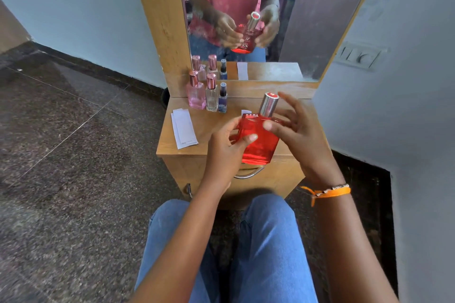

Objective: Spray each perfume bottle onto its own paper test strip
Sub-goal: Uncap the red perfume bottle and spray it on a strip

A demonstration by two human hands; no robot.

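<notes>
Paper test strips lie at the left of the wooden table; behind them stand a pink bottle, a clear bottle and a small blue bottle; the left hand grips the red perfume bottle above the table, silver cap on; the right hand touches it with fingers spread; the mirror shows reversed "ARE COMING"; the bottle's label is unreadable.

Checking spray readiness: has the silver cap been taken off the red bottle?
No, the silver cap sits on top of the red bottle, which the left hand grips.
</notes>
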